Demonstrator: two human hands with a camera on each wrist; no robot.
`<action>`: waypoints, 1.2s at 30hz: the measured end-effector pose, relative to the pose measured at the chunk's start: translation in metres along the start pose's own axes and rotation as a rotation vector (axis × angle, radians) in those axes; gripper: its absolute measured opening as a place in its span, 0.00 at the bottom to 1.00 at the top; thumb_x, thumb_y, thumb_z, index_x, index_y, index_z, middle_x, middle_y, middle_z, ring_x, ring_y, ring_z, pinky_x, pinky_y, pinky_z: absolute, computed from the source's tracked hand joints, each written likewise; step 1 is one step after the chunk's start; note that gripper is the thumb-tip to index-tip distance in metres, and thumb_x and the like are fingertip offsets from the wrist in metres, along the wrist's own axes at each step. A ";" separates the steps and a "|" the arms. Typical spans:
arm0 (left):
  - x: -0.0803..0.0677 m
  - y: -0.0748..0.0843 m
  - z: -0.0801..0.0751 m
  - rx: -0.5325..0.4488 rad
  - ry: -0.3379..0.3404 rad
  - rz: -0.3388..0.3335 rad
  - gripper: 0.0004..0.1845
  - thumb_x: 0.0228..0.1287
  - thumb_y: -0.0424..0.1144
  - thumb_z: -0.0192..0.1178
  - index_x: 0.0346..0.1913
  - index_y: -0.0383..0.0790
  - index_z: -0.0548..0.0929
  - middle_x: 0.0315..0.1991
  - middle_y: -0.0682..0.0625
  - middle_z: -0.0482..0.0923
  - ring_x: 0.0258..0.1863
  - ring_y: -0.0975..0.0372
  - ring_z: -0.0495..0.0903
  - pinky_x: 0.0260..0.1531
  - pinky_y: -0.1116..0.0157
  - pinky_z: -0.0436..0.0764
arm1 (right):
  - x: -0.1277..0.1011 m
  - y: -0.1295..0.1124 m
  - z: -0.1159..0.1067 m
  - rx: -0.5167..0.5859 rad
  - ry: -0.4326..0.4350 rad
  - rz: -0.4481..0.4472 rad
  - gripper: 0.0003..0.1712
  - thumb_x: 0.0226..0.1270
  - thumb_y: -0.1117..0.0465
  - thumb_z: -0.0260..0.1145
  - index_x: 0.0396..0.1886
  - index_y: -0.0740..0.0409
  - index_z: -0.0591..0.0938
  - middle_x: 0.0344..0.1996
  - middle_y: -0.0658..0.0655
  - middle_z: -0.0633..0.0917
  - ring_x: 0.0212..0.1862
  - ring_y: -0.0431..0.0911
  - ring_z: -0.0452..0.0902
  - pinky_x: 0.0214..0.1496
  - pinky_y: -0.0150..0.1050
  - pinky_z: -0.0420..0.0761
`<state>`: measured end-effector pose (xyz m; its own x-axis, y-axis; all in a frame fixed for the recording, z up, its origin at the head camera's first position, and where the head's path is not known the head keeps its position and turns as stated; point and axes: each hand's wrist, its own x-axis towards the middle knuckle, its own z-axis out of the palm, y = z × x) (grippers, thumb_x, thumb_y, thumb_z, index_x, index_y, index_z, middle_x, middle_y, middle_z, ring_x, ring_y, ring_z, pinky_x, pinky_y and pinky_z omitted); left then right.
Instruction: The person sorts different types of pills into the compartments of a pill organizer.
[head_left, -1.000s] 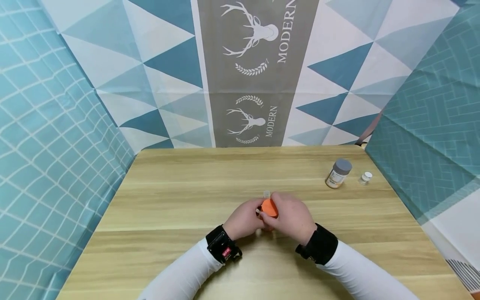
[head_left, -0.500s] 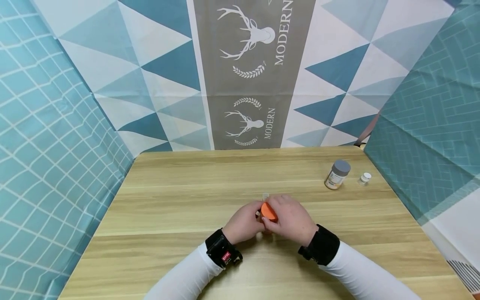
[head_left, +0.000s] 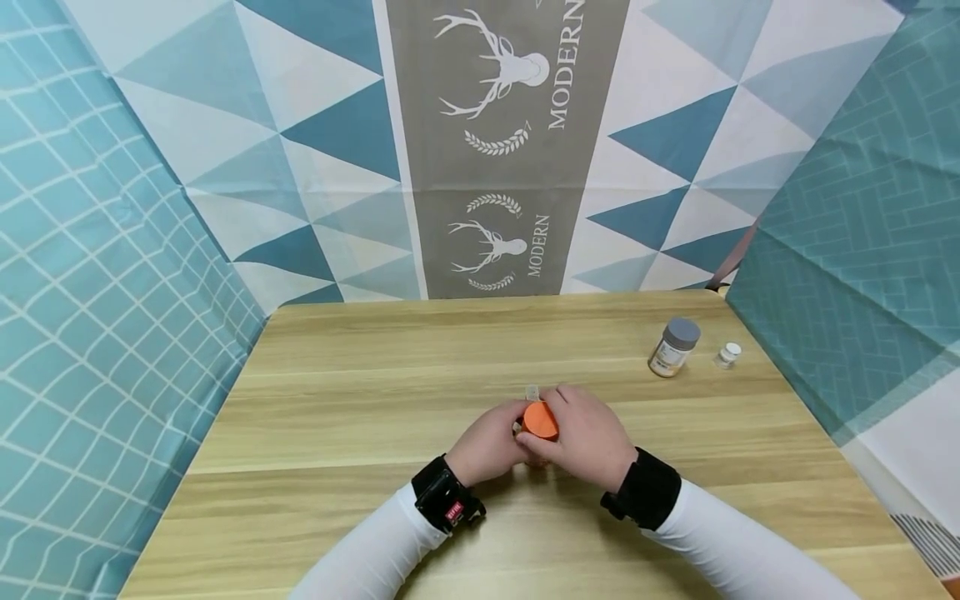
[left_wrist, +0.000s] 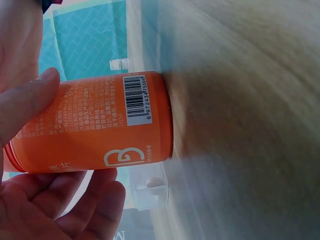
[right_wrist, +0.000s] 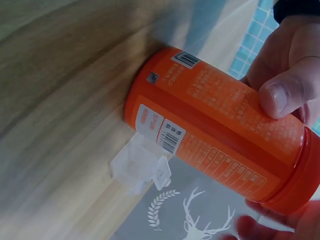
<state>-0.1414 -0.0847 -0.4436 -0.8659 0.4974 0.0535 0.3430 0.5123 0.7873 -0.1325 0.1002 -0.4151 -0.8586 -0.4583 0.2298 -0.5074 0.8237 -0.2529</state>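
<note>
An orange bottle (head_left: 540,419) with an orange cap stands upright on the wooden table (head_left: 360,400), near its middle. My left hand (head_left: 491,442) grips the bottle's body from the left. My right hand (head_left: 588,433) curls round the cap from the right. In the left wrist view the bottle (left_wrist: 95,125) shows a barcode label, with a thumb (left_wrist: 25,105) pressed on its side. The right wrist view shows the bottle (right_wrist: 215,125) with a thumb (right_wrist: 282,95) on it. A small clear plastic box (head_left: 532,390) (right_wrist: 140,167) lies just behind the bottle.
At the far right of the table stand a grey-capped jar (head_left: 672,347) and a tiny white-capped vial (head_left: 727,356). Patterned cloth walls close off the back and both sides of the table.
Both hands and the bottle stay in the same spot. My right hand's fingers have shifted slightly round the cap, which looked tilted half a second ago.
</note>
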 end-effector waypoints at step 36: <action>-0.002 0.004 0.001 0.044 0.012 -0.057 0.34 0.54 0.48 0.74 0.65 0.49 0.75 0.52 0.60 0.79 0.49 0.68 0.77 0.51 0.62 0.77 | -0.004 0.014 -0.010 0.168 -0.091 -0.232 0.40 0.55 0.58 0.66 0.71 0.50 0.69 0.67 0.54 0.71 0.68 0.50 0.66 0.69 0.50 0.65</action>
<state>-0.1379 -0.0833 -0.4412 -0.8885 0.4585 0.0168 0.3085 0.5698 0.7617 -0.1356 0.1170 -0.4100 -0.7177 -0.6618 0.2164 -0.6890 0.6303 -0.3577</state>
